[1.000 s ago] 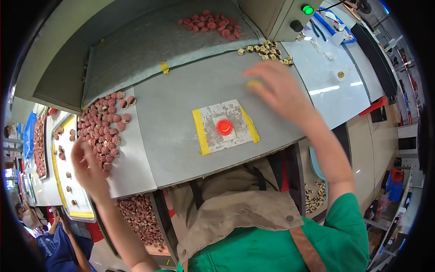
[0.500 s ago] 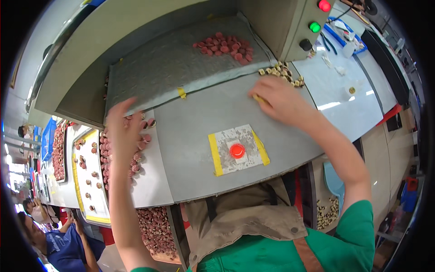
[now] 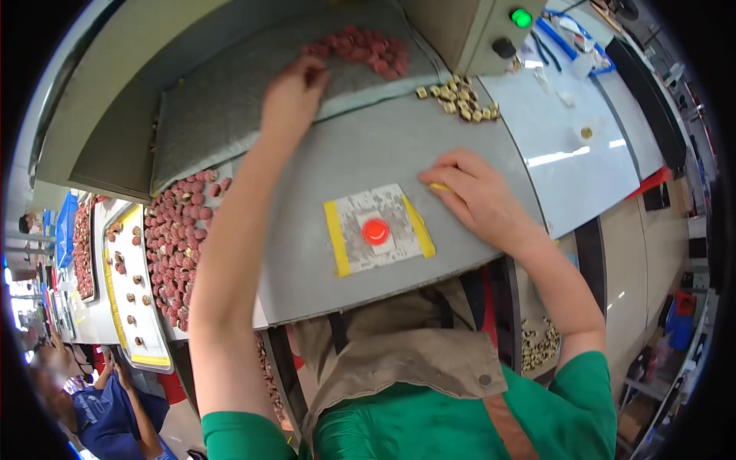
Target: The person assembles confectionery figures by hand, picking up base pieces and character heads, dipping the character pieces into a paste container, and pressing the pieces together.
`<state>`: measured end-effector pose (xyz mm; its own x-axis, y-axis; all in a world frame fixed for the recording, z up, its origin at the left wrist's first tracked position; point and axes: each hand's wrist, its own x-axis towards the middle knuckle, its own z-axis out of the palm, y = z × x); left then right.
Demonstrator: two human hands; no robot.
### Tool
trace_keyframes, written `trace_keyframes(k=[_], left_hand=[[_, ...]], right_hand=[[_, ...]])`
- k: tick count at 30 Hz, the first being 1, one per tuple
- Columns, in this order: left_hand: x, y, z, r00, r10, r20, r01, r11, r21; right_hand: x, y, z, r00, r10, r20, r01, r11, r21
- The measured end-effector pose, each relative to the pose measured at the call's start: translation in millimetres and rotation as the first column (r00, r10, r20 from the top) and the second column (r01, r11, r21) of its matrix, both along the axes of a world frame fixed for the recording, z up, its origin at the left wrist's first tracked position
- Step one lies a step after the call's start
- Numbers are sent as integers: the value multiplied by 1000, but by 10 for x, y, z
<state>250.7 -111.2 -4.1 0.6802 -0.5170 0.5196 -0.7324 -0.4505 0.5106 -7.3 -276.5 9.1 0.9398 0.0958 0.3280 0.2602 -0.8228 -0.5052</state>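
My left hand (image 3: pixel 297 88) reaches beyond the red disc (image 3: pixel 376 231) and to its left, over the dark padded bed (image 3: pixel 211 111), its fingertips at the near-left end of the heap of pink pieces (image 3: pixel 372 52). Its fingers are drawn fairly close together, but from where I sit I cannot tell whether they pinch a piece. The pink pieces lie straight beyond the red disc, small, roundish and turned at mixed angles, with no single long axis that I can read; the heap as a whole runs sideways and slants nearer at its right end. My right hand (image 3: pixel 477 201) is to the right of the red disc and a little beyond it, over the counter (image 3: pixel 307 280), thumb and forefinger narrowly apart, with a small yellow thing (image 3: pixel 440 186) at the tips; whether it is held or worn I cannot tell. Its short length slants along the thumb, pointing leftward and away from me. The red disc sits flat on a speckled plate (image 3: pixel 353 258) with yellow tape down two sides. Since a second ago my left hand has left the pink-and-dark pile (image 3: pixel 180 230), left of the red disc, and gone out to the bed; my right hand has come back from near the cream-topped pieces (image 3: pixel 464 100), beyond and right of the red disc, closer to the plate.
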Motion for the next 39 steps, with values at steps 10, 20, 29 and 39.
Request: trace_keyframes(k=[10, 20, 29, 39], left_hand=[[-1669, 1070, 273, 267, -609, -747, -293, 687, -665], [-2139, 1239, -16, 51, -834, -550, -450, 472, -758], [-2144, 1281, -77, 91, -839, -537, -445, 448, -776], [-2201, 1268, -37, 137, -795, -590, -441, 485, -755]], right_hand=[[-30, -8, 47, 997, 14, -78, -17, 999, -28], [-30, 274, 277, 973, -23, -228, -15, 986, -165], [35, 861, 232, 981, 175, -81, -176, 984, -2], [113, 935, 154, 978, 203, -40, -207, 964, -167]])
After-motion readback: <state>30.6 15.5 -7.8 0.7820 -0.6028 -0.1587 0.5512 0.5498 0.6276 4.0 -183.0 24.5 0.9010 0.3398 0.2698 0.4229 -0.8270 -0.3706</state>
